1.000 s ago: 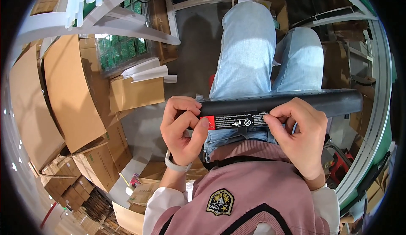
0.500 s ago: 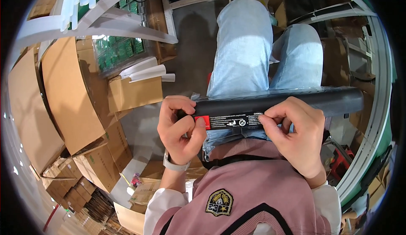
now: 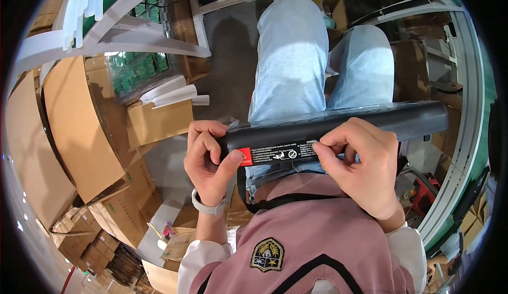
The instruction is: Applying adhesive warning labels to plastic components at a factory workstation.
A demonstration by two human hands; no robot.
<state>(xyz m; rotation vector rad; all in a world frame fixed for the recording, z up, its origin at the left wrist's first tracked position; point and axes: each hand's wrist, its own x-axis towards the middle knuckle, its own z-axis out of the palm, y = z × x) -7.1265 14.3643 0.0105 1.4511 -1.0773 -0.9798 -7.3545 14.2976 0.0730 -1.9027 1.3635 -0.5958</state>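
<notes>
Across my lap lies a long black housing point(image 3: 365, 120), its right end tilted a little up, with clear plastic film along its far side. A black label point(image 3: 291, 152) with a red block and white print runs along its near face. At the left end, my left hand point(image 3: 208, 159) is closed round the housing, its thumb on the red block. My right hand point(image 3: 365, 162) has its fingers curled, with thumb and forefinger pinched at the label's right end. What sits between those fingertips is too small to make out.
On the left stand large cardboard boxes point(image 3: 74, 130) and an open carton point(image 3: 159, 122) holding white tubes point(image 3: 174, 94). A pale metal frame point(image 3: 465, 103) curves up the right side. Beyond my knees is another open box point(image 3: 336, 3). A red object point(image 3: 423, 196) lies low at right.
The housing and both hands have shifted slightly left in the picture, as has the whole scene. The housing's right end sits a little higher. The grips look the same.
</notes>
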